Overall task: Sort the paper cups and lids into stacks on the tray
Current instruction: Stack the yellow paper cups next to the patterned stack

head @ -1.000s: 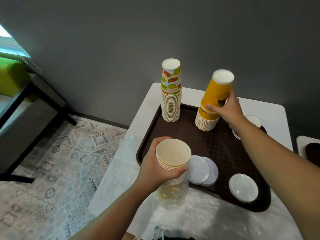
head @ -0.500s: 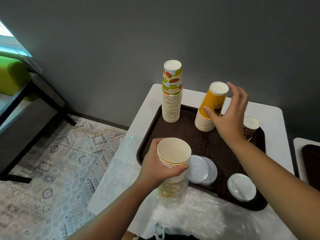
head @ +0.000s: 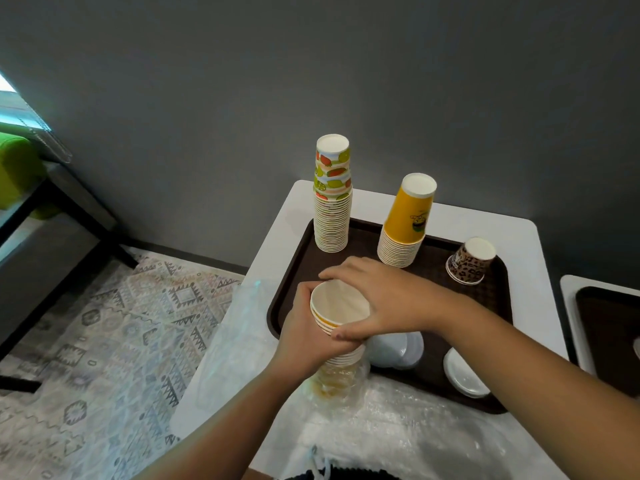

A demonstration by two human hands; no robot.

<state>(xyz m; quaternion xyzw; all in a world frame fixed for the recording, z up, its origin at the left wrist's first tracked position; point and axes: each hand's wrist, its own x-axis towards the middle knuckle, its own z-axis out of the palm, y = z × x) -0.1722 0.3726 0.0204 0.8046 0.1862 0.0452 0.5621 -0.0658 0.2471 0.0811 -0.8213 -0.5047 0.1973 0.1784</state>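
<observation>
My left hand point(head: 306, 336) grips an upright stack of yellow paper cups point(head: 339, 310), its lower part still inside a clear plastic sleeve point(head: 341, 381). My right hand point(head: 377, 296) pinches the rim of the top cup of that stack, thumb at the near side and fingers over the far side. On the brown tray point(head: 498, 299) stand an inverted stack of fruit-print cups point(head: 331, 199), an inverted stack of yellow cups point(head: 407, 223) and one inverted leopard-print cup point(head: 470, 260). White lids point(head: 398, 348) lie under my right forearm, more lids point(head: 464, 375) sit near the tray's front right corner.
The tray rests on a white table point(head: 519, 237) against a grey wall. Crumpled clear plastic wrap point(head: 398, 431) covers the table's near side. A second table with a brown tray point(head: 606, 327) is at the right. A patterned rug point(head: 114, 341) lies on the floor at the left.
My right hand let go of the yellow cup on the far yellow stack and came back to the stack in my left hand, where it now pinches the top cup's rim.
</observation>
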